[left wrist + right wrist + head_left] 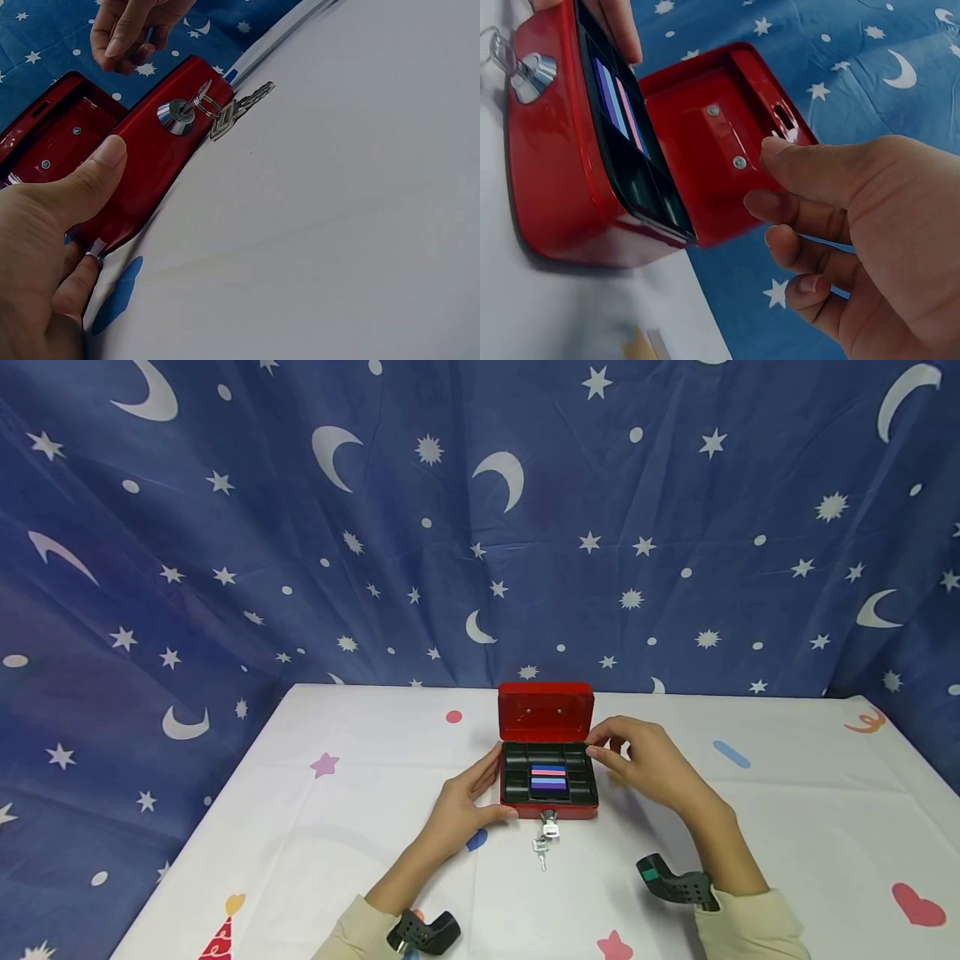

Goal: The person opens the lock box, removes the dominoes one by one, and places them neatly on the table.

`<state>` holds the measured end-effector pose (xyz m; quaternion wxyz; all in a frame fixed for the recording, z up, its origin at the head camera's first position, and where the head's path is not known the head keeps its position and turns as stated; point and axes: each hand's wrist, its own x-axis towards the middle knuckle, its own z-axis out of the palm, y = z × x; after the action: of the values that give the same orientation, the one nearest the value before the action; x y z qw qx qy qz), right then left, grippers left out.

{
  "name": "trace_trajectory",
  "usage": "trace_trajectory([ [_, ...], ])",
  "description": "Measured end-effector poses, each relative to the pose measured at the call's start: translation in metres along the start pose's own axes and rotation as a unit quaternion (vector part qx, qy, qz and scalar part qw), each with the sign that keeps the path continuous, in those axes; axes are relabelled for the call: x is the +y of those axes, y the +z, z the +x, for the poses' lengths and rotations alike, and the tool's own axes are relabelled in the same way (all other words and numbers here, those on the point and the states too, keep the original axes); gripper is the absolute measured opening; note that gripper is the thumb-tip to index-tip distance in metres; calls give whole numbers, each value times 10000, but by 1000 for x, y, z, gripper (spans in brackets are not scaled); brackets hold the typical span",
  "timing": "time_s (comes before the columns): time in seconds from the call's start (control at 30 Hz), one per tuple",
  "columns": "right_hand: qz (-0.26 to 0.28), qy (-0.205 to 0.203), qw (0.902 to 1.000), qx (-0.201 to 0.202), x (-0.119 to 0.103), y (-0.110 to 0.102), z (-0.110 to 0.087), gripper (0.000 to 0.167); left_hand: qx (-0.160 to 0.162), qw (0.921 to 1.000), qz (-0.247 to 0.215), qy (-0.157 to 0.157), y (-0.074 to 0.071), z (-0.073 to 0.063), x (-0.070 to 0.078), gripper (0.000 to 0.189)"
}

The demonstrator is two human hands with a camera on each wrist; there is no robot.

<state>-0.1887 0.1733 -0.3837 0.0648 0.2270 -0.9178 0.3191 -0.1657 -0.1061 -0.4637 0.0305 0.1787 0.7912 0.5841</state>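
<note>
The left hand (459,810) grips the red box (577,812) at its nine o'clock side, fingertips up toward ten and thumb at seven; the left wrist view alone shows the thumb flat on the front face and fingertips round the lower corner. The right hand (651,764) is at two o'clock, fingers loosely bent, holding nothing. From the head it seems to meet the box's back corner, but the left wrist view shows a gap there. The box lies on the white table (360,860), its lid (546,725) raised at twelve o'clock; a slot in the lid shows in the wrist views and not plainly from the head. Inside, a black tray (516,760) has colored strips (549,783) in its middle column, purple, blue and pink, which the left wrist view hides. At six o'clock is a silver lock (176,118); that same view makes clear that one key stands in it while another key (225,121) hangs from the ring, pointing to two o'clock there but nearly six from the head. Dark wrist straps sit below both hands, and beyond the table hangs a blue curtain (420,552) with moons and stars, widest in the head view.
</note>
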Motion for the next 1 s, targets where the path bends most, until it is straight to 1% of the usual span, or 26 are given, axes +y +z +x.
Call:
trace_trajectory([
  [0.13,40,-102,9999,-21,-3,4,0,12,-16,10000,-35,74,0,0,-1,93],
  [0.27,25,-106,9999,-68,-5,8,0,14,-62,9999,-86,116,0,1,-2,94],
  [0.43,75,-54,9997,-225,-9,16,1,14,-28,10000,-13,77,0,1,-3,93],
  [0.67,81,-272,9989,-363,-13,33,4,14,-40,10000,-11,-2,0,0,-3,93],
  [0.83,-173,-221,9987,-429,-15,43,4,20,-53,10000,-62,25,0,0,-2,92],
  [1.0,-525,-174,9978,-362,-17,47,4,24,-58,9999,-81,52,0,0,-3,92],
])
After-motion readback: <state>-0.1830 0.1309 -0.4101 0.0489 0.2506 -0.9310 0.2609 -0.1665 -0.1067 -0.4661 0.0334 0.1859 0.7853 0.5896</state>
